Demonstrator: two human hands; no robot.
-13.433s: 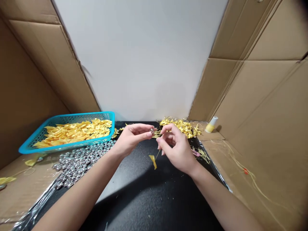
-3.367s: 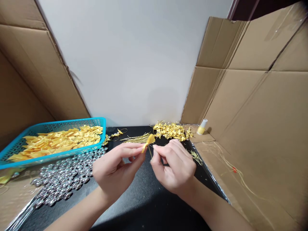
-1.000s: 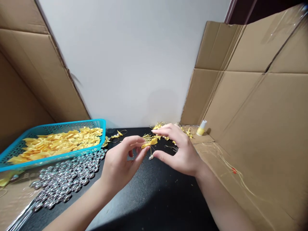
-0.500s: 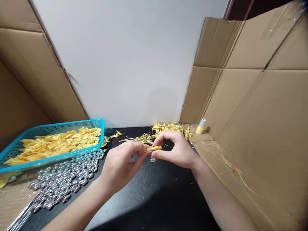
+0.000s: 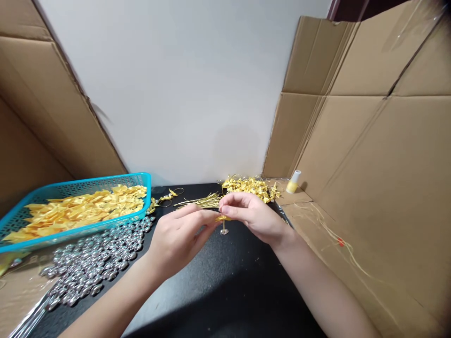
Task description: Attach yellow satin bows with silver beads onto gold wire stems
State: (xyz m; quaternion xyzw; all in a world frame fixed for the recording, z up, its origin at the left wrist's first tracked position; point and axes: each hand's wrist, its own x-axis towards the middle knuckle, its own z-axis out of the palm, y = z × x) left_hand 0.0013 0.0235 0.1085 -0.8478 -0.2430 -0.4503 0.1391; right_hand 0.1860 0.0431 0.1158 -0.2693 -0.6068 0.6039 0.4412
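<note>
Above the black table, both my hands meet at a small yellow ribbon bow (image 5: 222, 218). My left hand (image 5: 185, 234) pinches it from the left side. The thumb and fingers of my right hand (image 5: 248, 213) close on its right side, covering part of it. Below the bow hangs a shiny clear or silver bead (image 5: 224, 231), joined to it by a short gold stem. Behind my hands lies a bundle of gold wire ties (image 5: 202, 202). Beyond the right hand sits a heap of yellow bows with gold ties (image 5: 246, 187).
A blue plastic basket (image 5: 149, 192) of yellow ribbon bows stands at the left. Many silver beads (image 5: 95, 263) spread in front of it. A small white-capped bottle (image 5: 293, 182) and loose pale threads (image 5: 327, 230) are at the right. Cardboard walls (image 5: 369, 141) flank the table.
My right fingers have closed in on the bow, which was a wide flat loop and now looks gathered. The bead now hangs more plainly below it.
</note>
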